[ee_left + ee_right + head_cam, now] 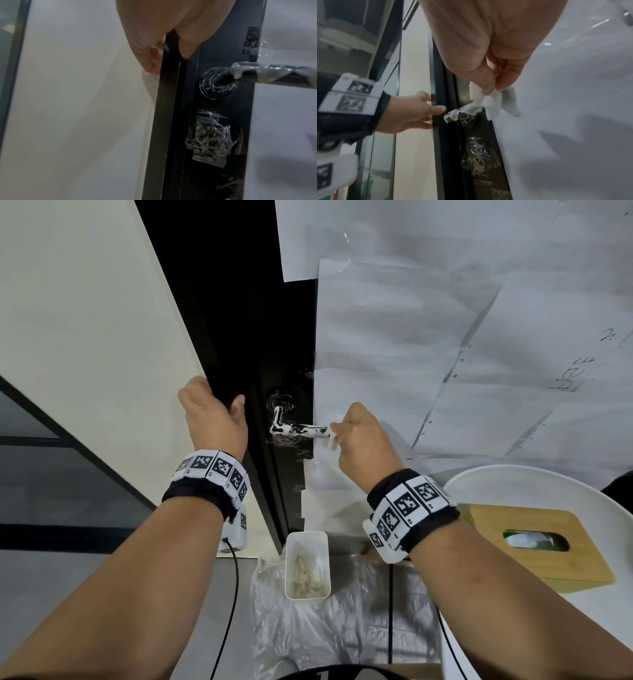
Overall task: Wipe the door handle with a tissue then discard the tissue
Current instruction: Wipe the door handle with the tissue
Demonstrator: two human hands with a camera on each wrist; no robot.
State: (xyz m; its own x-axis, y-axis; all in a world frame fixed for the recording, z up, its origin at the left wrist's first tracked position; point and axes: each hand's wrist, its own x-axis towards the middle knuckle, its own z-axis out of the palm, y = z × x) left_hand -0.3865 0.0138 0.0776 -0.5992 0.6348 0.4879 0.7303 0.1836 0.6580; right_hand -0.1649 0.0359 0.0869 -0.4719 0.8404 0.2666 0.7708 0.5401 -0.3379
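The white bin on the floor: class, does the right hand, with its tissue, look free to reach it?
Probably yes: the right hand pinches the tissue at the door handle, and the open white bin lies below, uncovered.

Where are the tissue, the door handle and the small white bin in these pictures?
tissue [489,102]: right wrist view, on the white fold below the pinching fingers.
door handle [301,430]: head view, on the middle of the smeared lever.
small white bin [307,537]: head view, on its far rim.
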